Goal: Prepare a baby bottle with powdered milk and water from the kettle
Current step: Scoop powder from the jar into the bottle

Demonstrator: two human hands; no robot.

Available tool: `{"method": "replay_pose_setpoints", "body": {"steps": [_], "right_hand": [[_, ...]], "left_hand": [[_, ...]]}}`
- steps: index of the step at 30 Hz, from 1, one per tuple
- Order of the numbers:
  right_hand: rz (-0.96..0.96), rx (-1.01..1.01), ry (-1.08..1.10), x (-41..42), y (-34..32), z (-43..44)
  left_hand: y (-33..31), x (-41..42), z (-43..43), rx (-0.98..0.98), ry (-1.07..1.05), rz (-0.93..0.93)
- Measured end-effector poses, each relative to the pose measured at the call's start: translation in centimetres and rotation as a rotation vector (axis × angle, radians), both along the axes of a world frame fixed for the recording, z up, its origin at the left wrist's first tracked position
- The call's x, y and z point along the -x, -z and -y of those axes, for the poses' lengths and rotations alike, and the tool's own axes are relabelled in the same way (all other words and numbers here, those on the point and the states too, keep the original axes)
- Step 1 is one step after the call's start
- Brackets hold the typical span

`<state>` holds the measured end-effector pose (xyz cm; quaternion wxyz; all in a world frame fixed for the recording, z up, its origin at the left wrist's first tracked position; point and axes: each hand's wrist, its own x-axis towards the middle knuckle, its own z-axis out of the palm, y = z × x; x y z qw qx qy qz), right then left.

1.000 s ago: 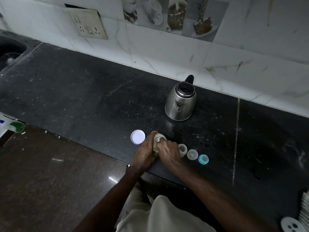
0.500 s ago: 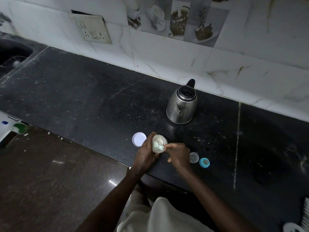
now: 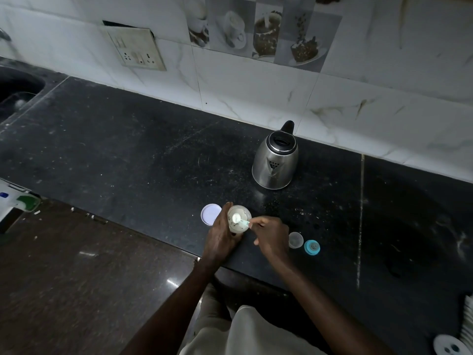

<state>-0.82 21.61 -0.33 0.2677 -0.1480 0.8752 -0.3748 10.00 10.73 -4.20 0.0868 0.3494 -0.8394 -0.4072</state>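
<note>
Gripping tub (image 3: pixel 238 228) with left hand (image 3: pixel 220 239); pinching scoop (image 3: pixel 240 219) with right hand (image 3: pixel 272 234), bowl in tub, 10 o'clock of fingertips (image 3: pixel 254 222), handle along 10–4.

A dark stone table (image 3: pixel 128 149) runs below a white tiled wall (image 3: pixel 256 93) bearing a socket plate (image 3: pixel 134 48) and coffee-themed picture tiles (image 3: pixel 261 34); a sink (image 3: pixel 30 85) sits far left.

head view, looking steeply down (wide-angle), counter (image 3: pixel 128 149) near
</note>
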Motion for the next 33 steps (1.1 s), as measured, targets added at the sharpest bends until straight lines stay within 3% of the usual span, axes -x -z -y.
{"method": "replay_pose_setpoints", "body": {"steps": [5,11,18,27,30,33], "right_hand": [[-0.383,-0.078,-0.146,-1.1,0.0,-0.9],[-0.346,-0.033,-0.116,-1.0,0.2,-0.6],[-0.732,-0.169,-0.346,-1.1,-0.1,-1.0],[-0.546,-0.009,-0.190,-0.3,1.0,-0.5],[-0.409,0.050,-0.128,0.2,1.3,-0.6],[-0.172,0.133,-0.036,0.5,1.2,-0.5]], "left_hand": [[-0.3,0.2,0.3,-0.080,-0.076,-0.016],[-0.8,0.4,0.5,-0.066,-0.071,-0.018],[-1.3,0.4,0.2,-0.105,-0.089,-0.100],[-0.9,0.0,0.9,-0.129,-0.053,-0.053],[-0.6,-0.3,0.7,-0.029,-0.016,-0.001],[-0.5,-0.8,0.2,0.124,0.013,-0.087]]}}
